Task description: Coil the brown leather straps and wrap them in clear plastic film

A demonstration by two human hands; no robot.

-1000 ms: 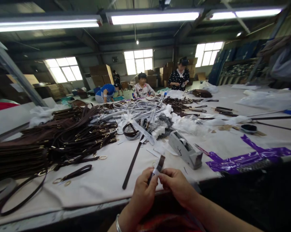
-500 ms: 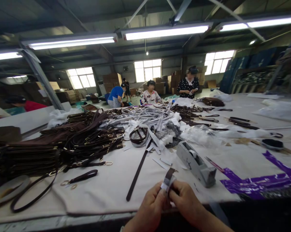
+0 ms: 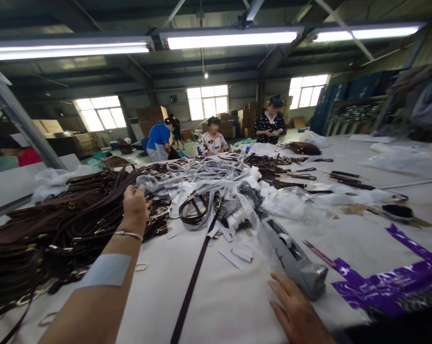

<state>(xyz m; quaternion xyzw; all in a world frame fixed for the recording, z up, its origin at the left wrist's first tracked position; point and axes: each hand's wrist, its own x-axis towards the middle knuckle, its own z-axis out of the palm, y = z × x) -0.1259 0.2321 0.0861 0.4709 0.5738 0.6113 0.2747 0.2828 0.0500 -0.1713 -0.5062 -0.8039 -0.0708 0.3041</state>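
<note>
My left hand [image 3: 135,206] reaches out over the pile of dark brown straps [image 3: 104,205], next to a coil of grey-wrapped strap [image 3: 149,183]. Its fingers look spread and bent downward; the tips are partly hidden, and nothing shows in its grasp. A pale blue-grey patch [image 3: 106,269] lies on that forearm, above a bracelet [image 3: 128,234]. My right hand [image 3: 298,308] lies palm down near the table's front edge, fingers stretched out and holding nothing. Just beyond it stands a grey tape dispenser [image 3: 295,260]. A long brown strap [image 3: 198,267] runs between my hands.
White paper strips [image 3: 232,259] lie behind the right hand. To the right are a pink-handled pointed tool [image 3: 319,253] and purple plastic wrapping [image 3: 388,286]. Clear plastic [image 3: 291,205] and more straps cover the middle. Several people work farther back.
My hands were together holding a short brown strap piece with white wrapping; it is out of sight now. The left hand went forward-left to the pile, the right down beside the dispenser.
</note>
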